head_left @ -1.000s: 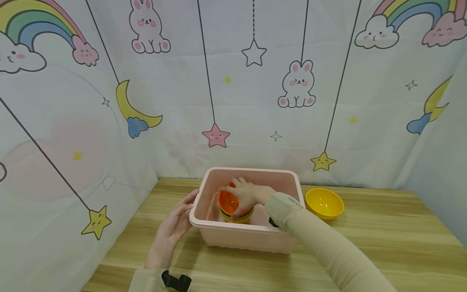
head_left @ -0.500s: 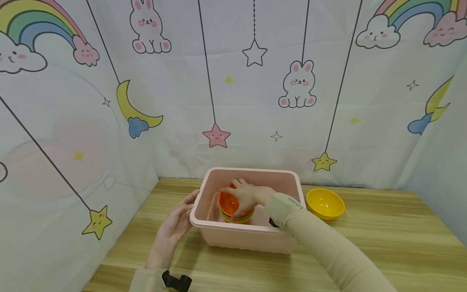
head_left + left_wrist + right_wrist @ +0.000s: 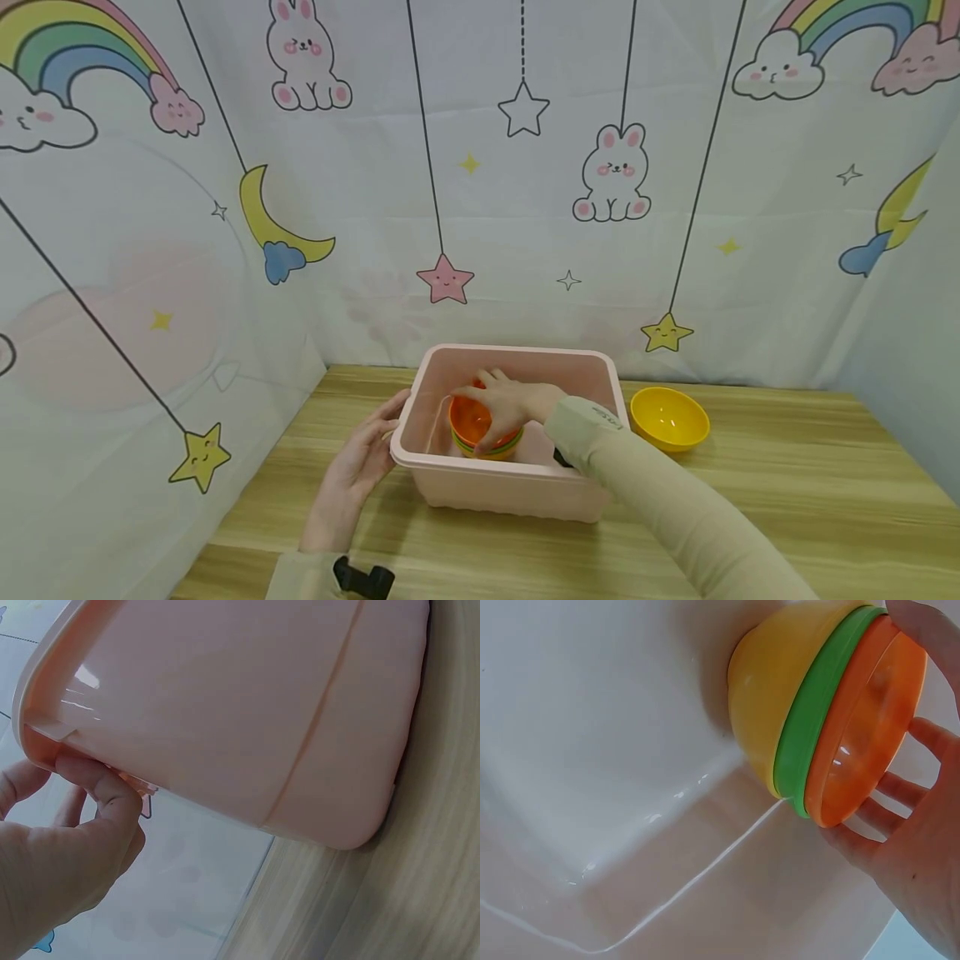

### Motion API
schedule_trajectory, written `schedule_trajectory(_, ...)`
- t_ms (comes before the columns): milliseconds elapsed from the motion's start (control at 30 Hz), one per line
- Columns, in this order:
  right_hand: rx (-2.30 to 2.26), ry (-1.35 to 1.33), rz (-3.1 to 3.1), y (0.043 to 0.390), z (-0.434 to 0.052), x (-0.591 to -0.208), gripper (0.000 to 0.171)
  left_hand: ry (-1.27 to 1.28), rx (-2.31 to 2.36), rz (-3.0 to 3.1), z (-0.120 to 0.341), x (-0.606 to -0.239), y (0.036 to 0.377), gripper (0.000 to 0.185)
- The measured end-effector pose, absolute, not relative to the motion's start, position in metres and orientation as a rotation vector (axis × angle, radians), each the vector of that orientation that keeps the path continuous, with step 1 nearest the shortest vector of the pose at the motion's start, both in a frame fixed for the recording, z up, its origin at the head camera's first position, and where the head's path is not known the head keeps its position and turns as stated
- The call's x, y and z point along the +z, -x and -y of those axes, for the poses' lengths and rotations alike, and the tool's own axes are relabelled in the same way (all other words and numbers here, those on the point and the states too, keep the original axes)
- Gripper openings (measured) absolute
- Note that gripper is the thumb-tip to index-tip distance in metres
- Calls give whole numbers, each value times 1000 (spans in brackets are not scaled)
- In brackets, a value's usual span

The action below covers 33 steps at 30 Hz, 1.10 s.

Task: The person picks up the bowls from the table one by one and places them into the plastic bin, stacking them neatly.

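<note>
A pink plastic bin (image 3: pixel 513 492) stands on the table. Inside it, toward the left, sits a nested stack: an orange bowl (image 3: pixel 877 712) on top, a green bowl (image 3: pixel 817 712) under it and a yellow bowl (image 3: pixel 769 690) at the bottom. My right hand (image 3: pixel 513 404) reaches in from above and holds the orange bowl by its rim, thumb on one side and spread fingers across the other. My left hand (image 3: pixel 365 450) grips the bin's left rim, its bent fingers tucked under the lip in the left wrist view.
A second yellow bowl (image 3: pixel 669 418) stands upright on the wood-grain table (image 3: pixel 787 492), just right of the bin. White cloth (image 3: pixel 510 200) printed with rabbits, stars and rainbows hangs behind and along the sides. My right sleeve (image 3: pixel 660 492) crosses the bin's front right corner.
</note>
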State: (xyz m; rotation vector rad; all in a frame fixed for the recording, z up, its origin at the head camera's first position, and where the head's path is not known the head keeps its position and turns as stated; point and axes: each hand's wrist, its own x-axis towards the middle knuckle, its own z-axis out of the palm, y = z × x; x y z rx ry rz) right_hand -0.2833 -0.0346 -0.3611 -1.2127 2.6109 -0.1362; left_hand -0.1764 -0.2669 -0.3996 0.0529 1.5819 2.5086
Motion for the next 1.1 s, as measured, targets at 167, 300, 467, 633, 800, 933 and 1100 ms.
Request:
schedule_trajectory(167, -131, 1217, -2606, 283, 35, -361, 93, -19, 2505, -1575, 267, -400, 177, 43)
schedule_trajectory(300, -130, 1219, -2600, 283, 35, -361, 92, -12, 2498, -1573, 267, -400, 177, 42)
schedule_trajectory(467, -135, 1209, -2602, 283, 35, -360, 91, -13, 2503, -1564, 267, -400, 178, 42)
schedule_trajectory(633, -125, 1214, -2594, 283, 36, -360, 91, -3, 2506, -1560, 267, -400, 177, 42)
schedule_trajectory(800, -115, 1196, -2590, 282, 36, -360, 90, 1, 2499, -1569, 267, -400, 177, 42)
schedule_trajectory(933, -104, 1204, -2598, 282, 37, -359, 90, 5, 2514, -1563, 267, -401, 177, 42)
schedule_trajectory(1100, -94, 1213, -2598, 282, 37, -357, 90, 7, 2523, -1559, 267, -401, 177, 42)
